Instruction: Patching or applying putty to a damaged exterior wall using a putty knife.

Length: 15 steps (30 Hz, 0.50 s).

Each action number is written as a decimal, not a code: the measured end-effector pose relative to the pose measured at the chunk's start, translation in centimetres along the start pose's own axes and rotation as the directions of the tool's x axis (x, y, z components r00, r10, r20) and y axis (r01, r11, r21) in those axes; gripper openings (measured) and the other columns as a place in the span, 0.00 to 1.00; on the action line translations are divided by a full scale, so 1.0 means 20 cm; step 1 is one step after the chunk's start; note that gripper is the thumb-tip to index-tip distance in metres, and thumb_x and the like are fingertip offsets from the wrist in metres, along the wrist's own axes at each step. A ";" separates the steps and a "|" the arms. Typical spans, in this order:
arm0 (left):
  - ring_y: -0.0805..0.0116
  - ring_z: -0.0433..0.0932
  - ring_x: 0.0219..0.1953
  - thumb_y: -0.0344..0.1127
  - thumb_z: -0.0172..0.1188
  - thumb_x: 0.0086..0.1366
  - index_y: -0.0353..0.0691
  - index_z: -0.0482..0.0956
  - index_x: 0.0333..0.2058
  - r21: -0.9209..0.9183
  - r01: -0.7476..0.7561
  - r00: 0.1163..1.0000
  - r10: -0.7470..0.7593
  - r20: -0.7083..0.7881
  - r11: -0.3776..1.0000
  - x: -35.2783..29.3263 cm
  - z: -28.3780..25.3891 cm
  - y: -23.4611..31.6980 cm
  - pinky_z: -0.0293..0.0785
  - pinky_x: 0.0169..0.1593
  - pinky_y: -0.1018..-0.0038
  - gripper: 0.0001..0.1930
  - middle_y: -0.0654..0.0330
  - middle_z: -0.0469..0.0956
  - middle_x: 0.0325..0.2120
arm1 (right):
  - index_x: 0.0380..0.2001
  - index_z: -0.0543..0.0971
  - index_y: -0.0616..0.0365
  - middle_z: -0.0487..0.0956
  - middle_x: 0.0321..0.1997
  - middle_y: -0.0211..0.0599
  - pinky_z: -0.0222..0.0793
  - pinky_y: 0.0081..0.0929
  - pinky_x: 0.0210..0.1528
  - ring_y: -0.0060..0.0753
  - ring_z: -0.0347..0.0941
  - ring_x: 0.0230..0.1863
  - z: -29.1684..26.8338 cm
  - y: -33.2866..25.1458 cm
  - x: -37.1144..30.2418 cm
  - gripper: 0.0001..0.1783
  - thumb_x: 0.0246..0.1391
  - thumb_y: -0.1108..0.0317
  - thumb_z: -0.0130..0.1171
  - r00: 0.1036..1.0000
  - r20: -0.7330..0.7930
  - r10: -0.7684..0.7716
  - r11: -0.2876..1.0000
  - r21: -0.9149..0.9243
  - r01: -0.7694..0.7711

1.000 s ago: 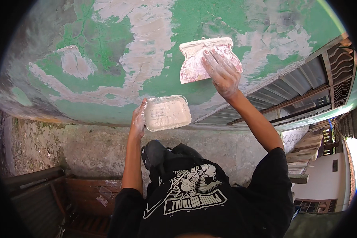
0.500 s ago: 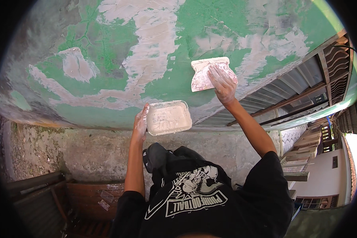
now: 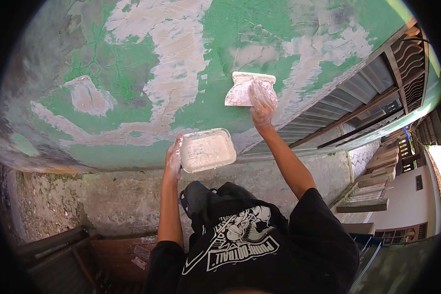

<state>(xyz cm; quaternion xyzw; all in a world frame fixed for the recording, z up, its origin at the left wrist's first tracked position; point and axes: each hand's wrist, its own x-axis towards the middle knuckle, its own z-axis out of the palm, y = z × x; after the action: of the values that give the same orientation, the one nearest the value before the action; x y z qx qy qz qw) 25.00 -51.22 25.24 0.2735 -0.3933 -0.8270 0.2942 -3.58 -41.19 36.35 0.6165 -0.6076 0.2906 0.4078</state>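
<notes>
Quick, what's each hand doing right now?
Left hand: closed on the edge of a rectangular plastic tub of pale putty.
Right hand: pressing a flat scraper against the green wall.

This is an outdoor spot beside a house, at a boundary wall under repair: the green-painted wall is cracked and patched with wide pale streaks of filler, and it rises from a rough, stained concrete base with bare ground at its foot. To the right a metal gate with dark bars and corrugated panels joins the wall, and beyond it stand a cream house wall and steps in bright daylight, which marks a residential lane or yard
</notes>
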 end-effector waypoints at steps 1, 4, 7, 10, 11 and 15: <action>0.68 0.78 0.43 0.56 0.49 0.69 0.29 0.74 0.50 -0.002 0.003 1.000 -0.003 0.001 1.000 0.00 -0.01 -0.01 0.73 0.49 0.73 0.31 0.54 0.79 0.42 | 0.51 0.78 0.61 0.77 0.53 0.52 0.63 0.42 0.63 0.51 0.73 0.56 -0.03 -0.03 0.03 0.37 0.28 0.84 0.47 1.000 -0.006 0.003 1.000 -0.003 -0.003; 0.68 0.78 0.43 0.56 0.50 0.69 0.29 0.74 0.50 -0.005 0.035 0.999 -0.035 -0.001 0.999 0.02 -0.01 -0.02 0.72 0.49 0.72 0.30 0.54 0.79 0.43 | 0.51 0.79 0.59 0.81 0.45 0.49 0.67 0.40 0.59 0.51 0.74 0.54 -0.12 -0.08 0.20 0.38 0.28 0.85 0.46 0.960 -0.280 0.021 0.999 -0.038 -0.033; 0.68 0.77 0.43 0.56 0.50 0.69 0.29 0.74 0.50 0.001 0.046 0.999 -0.046 -0.005 0.999 0.02 -0.01 -0.03 0.72 0.49 0.71 0.30 0.54 0.79 0.43 | 0.53 0.78 0.58 0.81 0.45 0.50 0.69 0.41 0.56 0.52 0.77 0.50 -0.15 -0.11 0.40 0.40 0.27 0.86 0.45 0.923 -0.285 0.259 0.966 0.054 -0.254; 0.67 0.77 0.44 0.56 0.50 0.68 0.29 0.74 0.50 -0.002 0.070 0.998 -0.070 -0.001 0.998 0.04 0.01 -0.06 0.72 0.49 0.71 0.30 0.53 0.78 0.43 | 0.56 0.75 0.54 0.81 0.45 0.48 0.70 0.40 0.51 0.47 0.78 0.39 -0.03 -0.06 0.43 0.43 0.28 0.87 0.47 0.938 -0.253 0.235 0.954 -0.126 -0.273; 0.67 0.77 0.44 0.56 0.50 0.68 0.29 0.74 0.50 0.006 0.066 0.998 -0.066 0.010 0.998 0.06 0.01 -0.06 0.72 0.49 0.71 0.30 0.53 0.78 0.43 | 0.57 0.74 0.54 0.80 0.45 0.47 0.70 0.39 0.49 0.45 0.77 0.36 0.03 -0.05 0.39 0.43 0.29 0.87 0.48 0.947 -0.247 0.206 0.934 -0.239 -0.266; 0.67 0.78 0.43 0.56 0.50 0.68 0.29 0.73 0.50 0.009 0.078 0.996 -0.078 0.032 0.997 0.08 0.02 -0.06 0.73 0.49 0.70 0.30 0.54 0.79 0.43 | 0.56 0.74 0.55 0.77 0.53 0.47 0.66 0.41 0.59 0.45 0.74 0.55 0.21 -0.08 0.02 0.42 0.30 0.87 0.48 0.943 -0.004 0.333 0.930 -0.165 -0.330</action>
<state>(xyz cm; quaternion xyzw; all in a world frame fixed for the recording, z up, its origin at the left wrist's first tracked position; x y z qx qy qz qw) 23.39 -51.54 24.13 0.2764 -0.3901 -0.8407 0.2541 -2.63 -45.13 34.25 0.4730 -0.7295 0.2971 0.3948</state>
